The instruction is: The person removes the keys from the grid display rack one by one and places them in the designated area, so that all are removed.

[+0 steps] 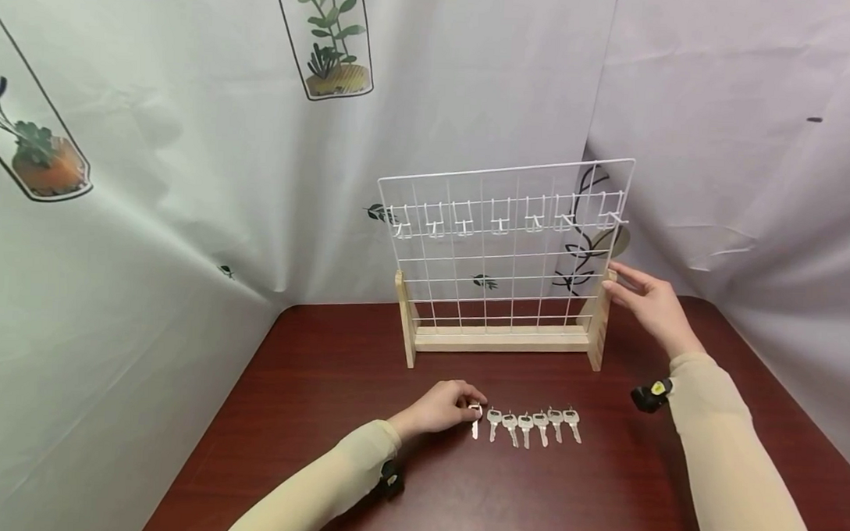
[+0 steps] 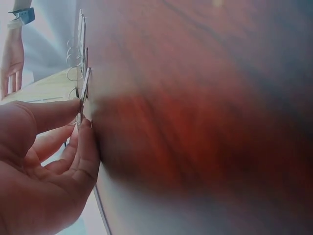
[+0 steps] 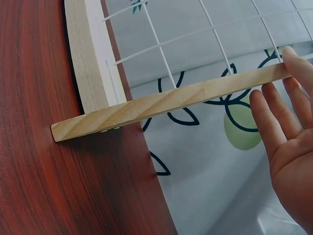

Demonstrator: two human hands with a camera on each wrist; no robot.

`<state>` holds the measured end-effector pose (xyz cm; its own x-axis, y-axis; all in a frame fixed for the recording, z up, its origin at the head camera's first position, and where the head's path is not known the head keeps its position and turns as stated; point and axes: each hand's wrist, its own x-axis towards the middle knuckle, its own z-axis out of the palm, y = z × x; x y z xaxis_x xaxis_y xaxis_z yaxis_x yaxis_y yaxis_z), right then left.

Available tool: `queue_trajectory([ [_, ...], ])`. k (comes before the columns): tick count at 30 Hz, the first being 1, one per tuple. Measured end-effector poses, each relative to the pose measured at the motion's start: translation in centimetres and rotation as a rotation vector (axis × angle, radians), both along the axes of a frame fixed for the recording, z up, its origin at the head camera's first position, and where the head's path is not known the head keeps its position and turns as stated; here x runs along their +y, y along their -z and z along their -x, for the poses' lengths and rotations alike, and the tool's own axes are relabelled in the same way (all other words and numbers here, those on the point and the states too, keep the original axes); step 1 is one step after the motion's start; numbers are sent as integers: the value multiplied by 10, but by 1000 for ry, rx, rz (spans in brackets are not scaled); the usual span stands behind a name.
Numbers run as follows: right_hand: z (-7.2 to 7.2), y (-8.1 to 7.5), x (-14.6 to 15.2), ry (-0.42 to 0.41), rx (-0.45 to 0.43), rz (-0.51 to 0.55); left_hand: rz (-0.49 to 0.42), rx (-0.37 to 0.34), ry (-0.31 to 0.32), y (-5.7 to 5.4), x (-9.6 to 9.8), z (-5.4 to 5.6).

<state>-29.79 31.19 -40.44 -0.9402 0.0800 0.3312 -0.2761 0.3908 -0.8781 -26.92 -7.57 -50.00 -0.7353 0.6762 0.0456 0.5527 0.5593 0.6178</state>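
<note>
My left hand (image 1: 439, 407) pinches the leftmost key (image 1: 475, 430) of a row between thumb and fingers, low at the table top. In the left wrist view the thumb and fingertips meet on this key (image 2: 81, 110), partly hiding it. The other silver keys (image 1: 525, 431), several with small rings, lie side by side to its right. Behind them stands a white wire grid rack (image 1: 498, 277) on a wooden stand. My right hand (image 1: 651, 308) holds the top of the right wooden upright (image 3: 171, 104), thumb on one side and fingers on the other.
Several white hooks (image 1: 500, 226) hang in a line along the upper part of the grid. The dark red table (image 1: 307, 418) ends at a pale cloth (image 1: 211, 156) with printed plants at the back and sides.
</note>
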Motion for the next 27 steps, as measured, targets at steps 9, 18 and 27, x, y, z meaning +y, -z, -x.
queue_trajectory([
  [9,1,0,-1,2,-1,-19,15,49,-6,1,2,0],
  [18,4,2,1,-8,-9,-2,29,77,-3,2,2,1],
  [27,7,4,-1,-1,-5,-16,24,73,-7,0,0,1],
])
